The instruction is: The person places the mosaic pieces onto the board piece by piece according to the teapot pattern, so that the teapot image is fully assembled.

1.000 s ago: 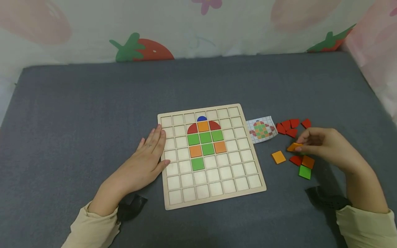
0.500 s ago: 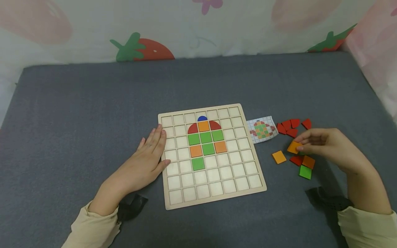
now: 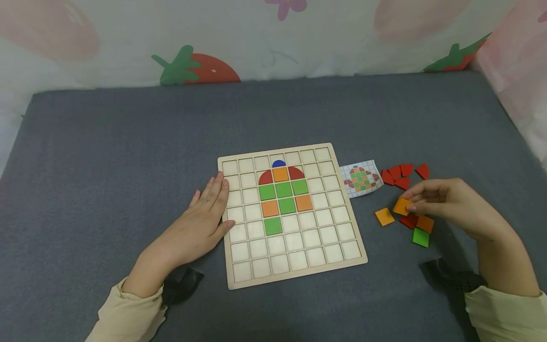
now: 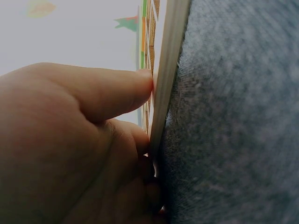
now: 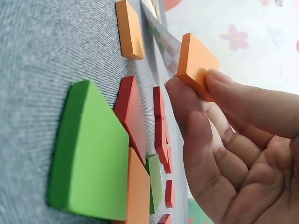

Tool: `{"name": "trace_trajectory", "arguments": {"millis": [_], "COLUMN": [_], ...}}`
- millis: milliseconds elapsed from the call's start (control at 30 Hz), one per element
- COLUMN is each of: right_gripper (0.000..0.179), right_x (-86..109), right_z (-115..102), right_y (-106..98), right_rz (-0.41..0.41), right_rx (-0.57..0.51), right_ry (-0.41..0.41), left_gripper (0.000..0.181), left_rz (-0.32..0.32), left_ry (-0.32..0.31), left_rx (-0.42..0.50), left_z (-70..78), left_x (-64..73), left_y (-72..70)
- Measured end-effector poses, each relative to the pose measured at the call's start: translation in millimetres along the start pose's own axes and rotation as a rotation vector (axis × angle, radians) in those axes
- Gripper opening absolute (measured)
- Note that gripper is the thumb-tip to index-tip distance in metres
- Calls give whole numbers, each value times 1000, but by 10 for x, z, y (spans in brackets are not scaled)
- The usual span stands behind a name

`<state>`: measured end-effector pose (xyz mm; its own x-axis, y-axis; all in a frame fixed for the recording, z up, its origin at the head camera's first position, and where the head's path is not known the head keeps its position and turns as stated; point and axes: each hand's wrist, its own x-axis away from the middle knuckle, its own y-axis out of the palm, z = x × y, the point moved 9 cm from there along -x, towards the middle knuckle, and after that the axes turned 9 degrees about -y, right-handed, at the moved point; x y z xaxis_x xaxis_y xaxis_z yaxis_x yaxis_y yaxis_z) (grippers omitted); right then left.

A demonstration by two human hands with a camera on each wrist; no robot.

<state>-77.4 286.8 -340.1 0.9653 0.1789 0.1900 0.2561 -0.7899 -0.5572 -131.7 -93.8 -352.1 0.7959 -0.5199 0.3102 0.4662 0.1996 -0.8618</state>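
My left hand [image 3: 194, 223] rests with straight fingers on the left rim of a wooden grid board [image 3: 293, 241]; in the left wrist view its thumb [image 4: 121, 91] touches the board's edge [image 4: 168, 60]. Square and curved tiles in blue, red, orange and green fill some cells. To the right of the board, my right hand [image 3: 453, 204] pinches an orange square tile [image 3: 400, 206] between thumb and fingers, raised above the cloth. Below it lie a red tile [image 3: 409, 222], a darker orange tile [image 3: 425, 223] and a green tile [image 3: 420, 237].
A printed pattern card [image 3: 361, 180] sticks out from beside the board's right edge. Several red tiles [image 3: 402, 184] lie beyond the right hand, and a loose yellow-orange tile [image 3: 384, 217] lies nearer the board. Grey cloth [image 3: 128, 142] covers the table, with a patterned curtain behind.
The pinched orange tile has turned so its broad face shows, and it has shifted slightly left and nearer with the right hand. My left hand stays on the board.
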Motion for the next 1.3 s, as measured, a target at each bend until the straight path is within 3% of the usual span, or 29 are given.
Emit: {"name": "trace_trajectory", "arguments": {"millis": [200,333,500,800,1300], "right_gripper": [18,17,18,18,12], "right_x": [-4,-11,-29,-47,-205], "right_z": [-22,-41,-52,-111,-549], "right_y": [23,40,76,168,551], "right_rz": [-13,-23,-42,-80,-194], "right_rx": [1,-2,-27,-52,-14], "right_ry": [-13,-28,-31,-30,-148], "left_gripper": [71,67,65,65,64], "left_rz": [25,61,37,17,-39], "left_ry": [13,71,115,118,118], "left_rx": [-41,-65,-80,-89,-70], "left_z": [18,98,155,147,130], "left_x": [-3,5,16,6,-12], "left_y": [-21,-55,-16,24,28]}}
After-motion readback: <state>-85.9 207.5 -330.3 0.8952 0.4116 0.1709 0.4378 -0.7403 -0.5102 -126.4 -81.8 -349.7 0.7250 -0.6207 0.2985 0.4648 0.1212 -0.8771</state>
